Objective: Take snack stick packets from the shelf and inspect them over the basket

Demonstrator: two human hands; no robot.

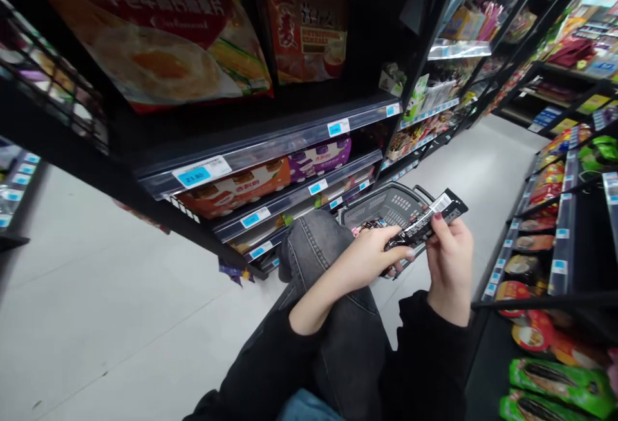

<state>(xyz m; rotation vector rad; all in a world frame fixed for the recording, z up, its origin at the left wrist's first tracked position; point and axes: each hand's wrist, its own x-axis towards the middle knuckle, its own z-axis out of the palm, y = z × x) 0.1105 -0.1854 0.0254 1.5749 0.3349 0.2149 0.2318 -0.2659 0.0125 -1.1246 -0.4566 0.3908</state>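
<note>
Over perforated bskt (383,206), slim glossy pkt (421,224), btwn fingers (386,234)

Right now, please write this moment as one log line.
left hand: holds packet | right hand: holds same packet | basket: partly behind packet

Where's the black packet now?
The black packet is right of centre in the head view, held in the left hand and right hand, the grey basket behind it.

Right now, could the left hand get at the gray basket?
Probably yes: the gray basket sits open just beyond the left hand. The black packet, held with the right hand too, hides part of it, so letting go first might help.
</note>
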